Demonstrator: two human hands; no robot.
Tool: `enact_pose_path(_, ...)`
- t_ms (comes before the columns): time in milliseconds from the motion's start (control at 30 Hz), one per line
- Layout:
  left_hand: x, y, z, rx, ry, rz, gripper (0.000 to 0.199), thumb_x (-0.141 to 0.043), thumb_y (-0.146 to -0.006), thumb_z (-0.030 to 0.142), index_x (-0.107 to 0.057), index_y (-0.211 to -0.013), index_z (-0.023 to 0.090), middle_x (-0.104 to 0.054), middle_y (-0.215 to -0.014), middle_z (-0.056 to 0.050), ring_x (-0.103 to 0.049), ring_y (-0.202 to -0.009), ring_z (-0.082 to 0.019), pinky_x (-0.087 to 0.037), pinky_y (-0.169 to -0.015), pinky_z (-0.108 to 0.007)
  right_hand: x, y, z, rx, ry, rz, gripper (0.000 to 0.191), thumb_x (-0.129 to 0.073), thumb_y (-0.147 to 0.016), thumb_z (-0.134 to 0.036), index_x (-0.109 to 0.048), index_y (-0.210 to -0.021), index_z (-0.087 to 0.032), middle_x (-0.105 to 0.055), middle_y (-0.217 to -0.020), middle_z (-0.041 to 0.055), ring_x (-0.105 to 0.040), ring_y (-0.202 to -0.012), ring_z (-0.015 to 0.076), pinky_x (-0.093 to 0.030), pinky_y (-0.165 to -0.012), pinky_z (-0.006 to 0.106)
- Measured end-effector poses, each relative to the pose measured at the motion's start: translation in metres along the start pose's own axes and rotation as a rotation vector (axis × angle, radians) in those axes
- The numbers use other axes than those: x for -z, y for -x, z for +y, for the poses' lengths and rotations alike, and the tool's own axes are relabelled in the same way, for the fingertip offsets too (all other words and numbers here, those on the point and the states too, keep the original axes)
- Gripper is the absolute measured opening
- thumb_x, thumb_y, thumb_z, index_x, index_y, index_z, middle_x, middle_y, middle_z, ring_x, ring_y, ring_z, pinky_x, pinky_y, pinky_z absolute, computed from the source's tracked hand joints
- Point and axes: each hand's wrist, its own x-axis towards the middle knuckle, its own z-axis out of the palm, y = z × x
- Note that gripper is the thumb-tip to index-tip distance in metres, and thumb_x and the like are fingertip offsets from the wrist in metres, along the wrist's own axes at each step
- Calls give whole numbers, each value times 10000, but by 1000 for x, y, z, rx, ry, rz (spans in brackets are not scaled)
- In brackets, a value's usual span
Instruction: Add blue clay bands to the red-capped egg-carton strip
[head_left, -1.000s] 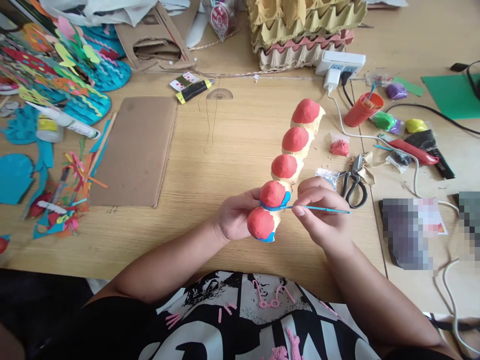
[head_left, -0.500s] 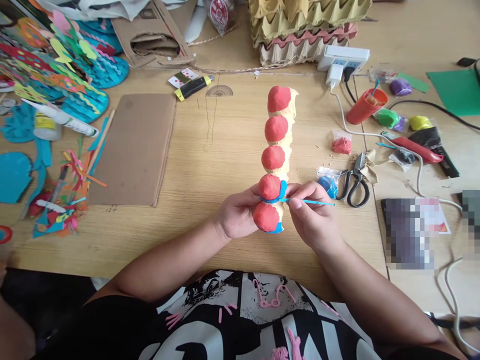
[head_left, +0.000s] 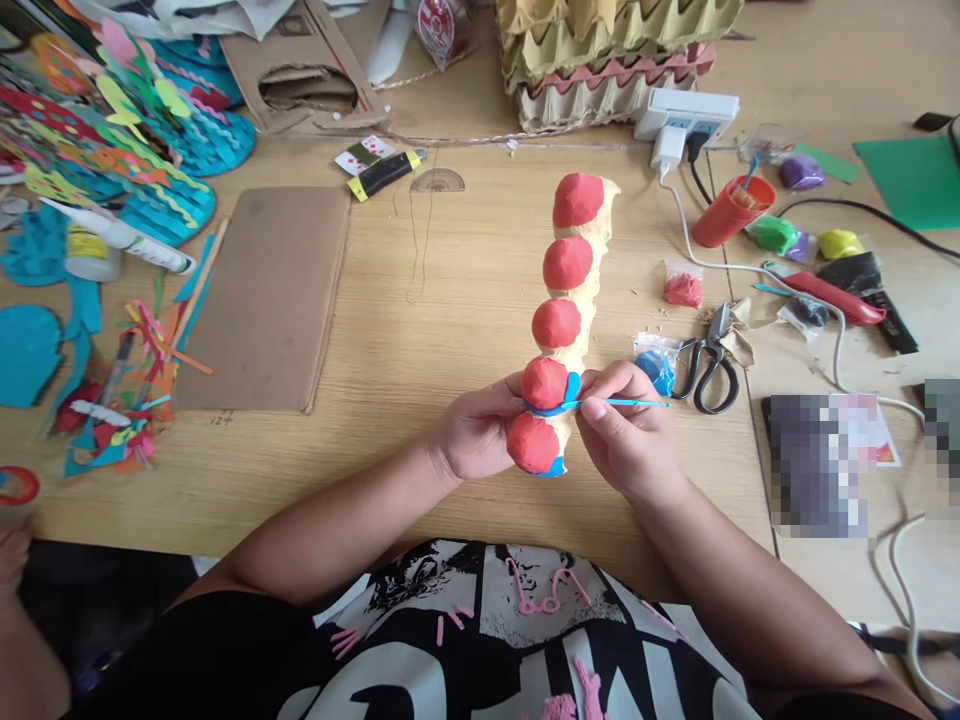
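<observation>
A strip of egg carton (head_left: 590,300) stands out over the table, its row of bumps covered in red clay (head_left: 567,263). Blue clay (head_left: 551,408) lies in the gap between the two bumps nearest me, and more blue shows at the near end. My left hand (head_left: 484,428) is closed around the near part of the strip from the left; some fingers are hidden behind it. Between thumb and fingers of my right hand (head_left: 626,420) is a thin blue modelling tool (head_left: 634,403), its tip touching the blue clay.
Scissors (head_left: 712,365), a packet of blue clay (head_left: 656,368) and a packet of red clay (head_left: 682,287) lie to the right. A white power strip (head_left: 694,115) with cables is farther back. Cardboard (head_left: 262,300) and paper scraps (head_left: 127,400) lie left. Another person's hand (head_left: 11,560) shows at left.
The strip's far end has swung a little to the right, tilting it. The tool stays at the blue clay. At the left edge, the other person's hand and a red ring have come further into view.
</observation>
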Motion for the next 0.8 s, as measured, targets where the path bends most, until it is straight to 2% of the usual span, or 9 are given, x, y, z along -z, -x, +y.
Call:
enact_pose_path(100,1,0,0,21,7,-8,222,-821,-786,346,-736,-857,153,-601,-762,-15,-565,-679,-124,-511,-657,-269,-1,-2,-2,-2,-14,-1,275,-841,-881,-385,-616,-808,-246,-690,-728,-25,-682,-715,155,-568,-688,319)
enact_pose_path(200,1,0,0,46,5,-7,244,-825,-775,347,-754,-898,148,-600,-763,-17,-564,-674,-128,-496,-638,-274,-1,-3,-5,-3,-47,-19,271,-823,-897,-394,-606,-821,-250,-711,-770,-19,-675,-721,155,-563,-700,325)
enact_pose_path(367,-2,0,0,51,11,-72,239,-809,-791,349,-786,-948,171,-599,-749,-15,-540,-648,-122,-482,-640,-272,-2,-3,-7,1,-47,-23,275,-788,-927,-405,-573,-838,-259,-684,-735,-37,-632,-668,148,-540,-670,318)
enact_pose_path(500,-1,1,-3,50,-14,-80,242,-805,-800,372,-777,-964,196,-596,-757,-15,-545,-653,-129,-486,-643,-278,-3,-3,-8,-1,-58,-21,284,-788,-929,-403,-565,-829,-258,-644,-692,-50,-581,-626,136,-507,-631,300)
enact_pose_path(633,3,0,-5,64,-26,-58,293,-847,-757,415,-749,-937,206,-587,-772,-19,-543,-652,-132,-492,-636,-287,-4,-1,-12,-100,-132,21,267,-822,-905,-377,-604,-812,-255,-628,-659,-64,-539,-592,114,-484,-627,277)
enact_pose_path(800,8,-1,-6,36,-27,-38,252,-846,-771,372,-759,-949,214,-605,-772,-9,-528,-643,-117,-496,-620,-278,-6,2,-16,-227,-230,117,293,-899,-820,-393,-649,-758,-251,-682,-681,-39,-586,-654,124,-478,-656,273)
